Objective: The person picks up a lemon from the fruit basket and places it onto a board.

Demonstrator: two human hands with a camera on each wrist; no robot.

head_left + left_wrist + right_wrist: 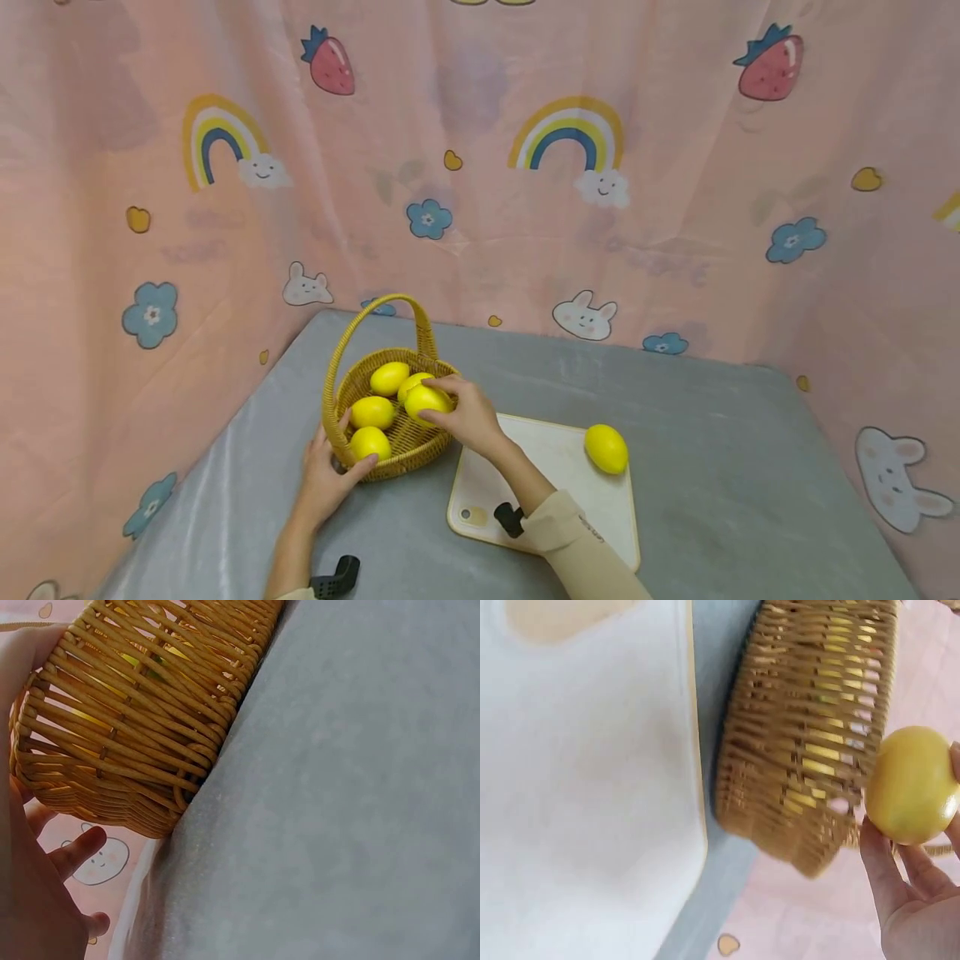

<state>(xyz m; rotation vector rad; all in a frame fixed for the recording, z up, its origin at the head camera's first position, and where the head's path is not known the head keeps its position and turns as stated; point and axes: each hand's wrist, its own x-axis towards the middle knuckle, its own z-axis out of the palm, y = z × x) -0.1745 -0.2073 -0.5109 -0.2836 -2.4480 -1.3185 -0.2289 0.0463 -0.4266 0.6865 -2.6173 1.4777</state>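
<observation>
through the head camera i see the right hand pinching a yellow lemon over the basket, lower frame, left of centre, where four more lemons lie; the left hand clasps its lower-left rim. another lemon sits on the white board, lower right.
</observation>
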